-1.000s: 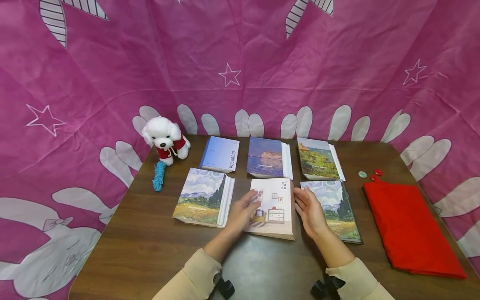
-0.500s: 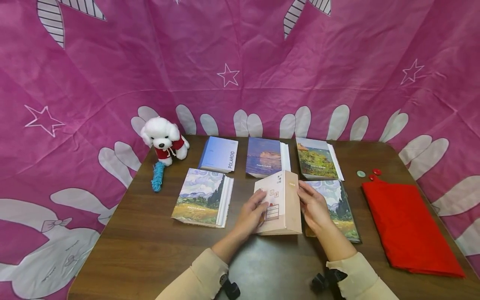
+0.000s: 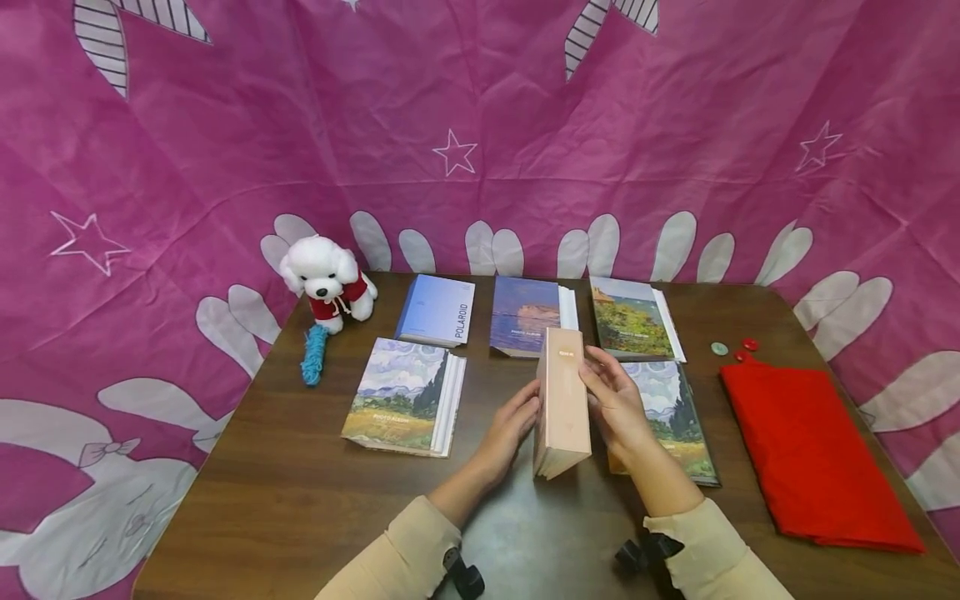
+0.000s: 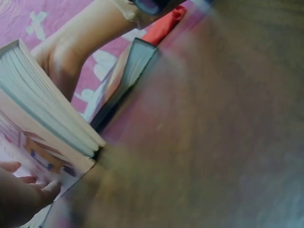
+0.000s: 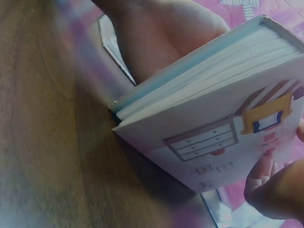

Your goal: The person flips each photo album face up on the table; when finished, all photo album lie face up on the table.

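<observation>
Six albums are lying or standing on the bench (image 3: 285, 500): five flat, and one beige album (image 3: 562, 404) standing on edge near the front middle. The left hand (image 3: 510, 429) is pressing straight fingers against its cover, while the right hand (image 3: 618, 404) is curling its grip round the opposite side. One plush dog (image 3: 327, 279), one blue yarn bundle (image 3: 316, 353), one red cloth (image 3: 813, 454) and three buttons (image 3: 738, 347) are sitting around. The head view is showing only the spine; the right wrist view is showing the cover's dresser drawing (image 5: 204, 140) and page edges
</observation>
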